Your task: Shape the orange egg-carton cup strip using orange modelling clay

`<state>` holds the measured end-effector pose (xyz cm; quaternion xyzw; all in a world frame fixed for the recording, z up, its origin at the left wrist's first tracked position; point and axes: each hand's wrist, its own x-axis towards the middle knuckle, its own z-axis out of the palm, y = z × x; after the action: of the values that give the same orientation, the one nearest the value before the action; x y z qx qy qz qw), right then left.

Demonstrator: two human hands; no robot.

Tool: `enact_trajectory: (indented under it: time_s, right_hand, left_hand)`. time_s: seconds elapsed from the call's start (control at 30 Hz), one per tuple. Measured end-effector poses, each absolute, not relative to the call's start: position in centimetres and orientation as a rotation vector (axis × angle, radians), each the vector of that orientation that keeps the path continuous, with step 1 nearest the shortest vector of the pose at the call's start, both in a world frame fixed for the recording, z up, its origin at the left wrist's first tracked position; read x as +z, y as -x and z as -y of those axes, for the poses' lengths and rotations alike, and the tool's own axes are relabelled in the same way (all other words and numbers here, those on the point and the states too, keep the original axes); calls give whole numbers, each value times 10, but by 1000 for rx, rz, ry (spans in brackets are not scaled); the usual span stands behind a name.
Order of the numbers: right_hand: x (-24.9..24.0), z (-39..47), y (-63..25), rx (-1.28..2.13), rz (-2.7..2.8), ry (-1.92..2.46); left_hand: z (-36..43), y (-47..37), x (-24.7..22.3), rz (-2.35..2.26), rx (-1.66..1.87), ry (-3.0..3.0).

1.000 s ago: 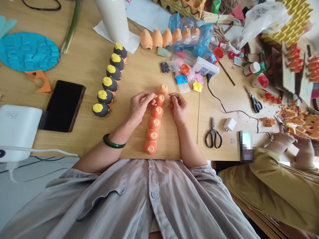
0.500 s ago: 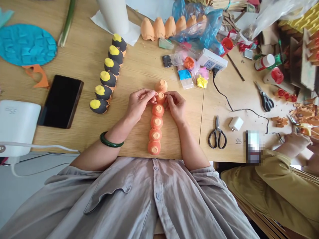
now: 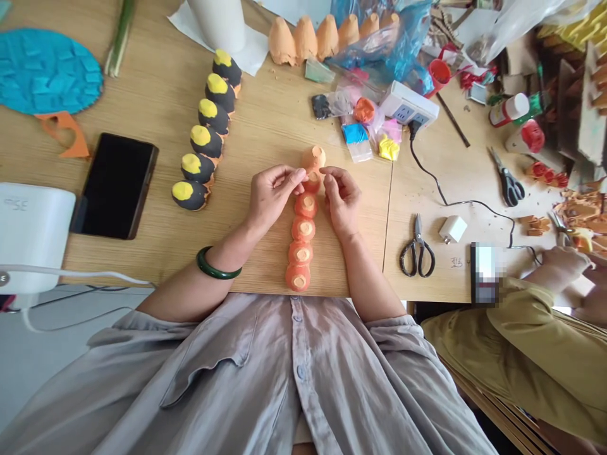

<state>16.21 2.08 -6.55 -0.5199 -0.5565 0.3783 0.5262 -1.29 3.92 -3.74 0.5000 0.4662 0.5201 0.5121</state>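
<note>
A row of joined egg-carton cups [image 3: 303, 229] runs lengthwise in front of me. The nearer cups have a coral-orange coating around pale round tops, and the farthest cup [image 3: 313, 157] is plain light orange. At the second cup from the far end, my left hand [image 3: 277, 193] is closed in a pinch over its left side. My right hand [image 3: 344, 197] is curled on the other side, thumb and forefinger close together, a little off the cup. Whatever small bit either hand holds is too small to make out.
Black cups with yellow tops [image 3: 202, 139] stand in a row on the left, beside a phone [image 3: 116, 186]. Clay packets [image 3: 355, 133] and a power strip [image 3: 408, 104] lie beyond my right hand. Scissors [image 3: 416, 249] lie right. At far right is a co-worker's hand [image 3: 564, 262].
My right hand has drawn back slightly to the right from the second cup. My left hand stays pinched beside it. The whole view has shifted slightly.
</note>
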Motion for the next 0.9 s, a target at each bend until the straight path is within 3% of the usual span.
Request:
enact_trajectory:
  time_s: [0.23,0.57,0.9]
  right_hand:
    - [-57,-20,-154,831,1556,1127]
    - [-73,-13,-157,739,1406,1144]
    - [-83,-29,-173,959,1156,1215]
  left_hand:
    - [-36,16,-38,-1196,1228,-1312]
    - [-35,18,-45,-1056,1239,-1432]
    - [-35,37,-63,-1268,996,-1832]
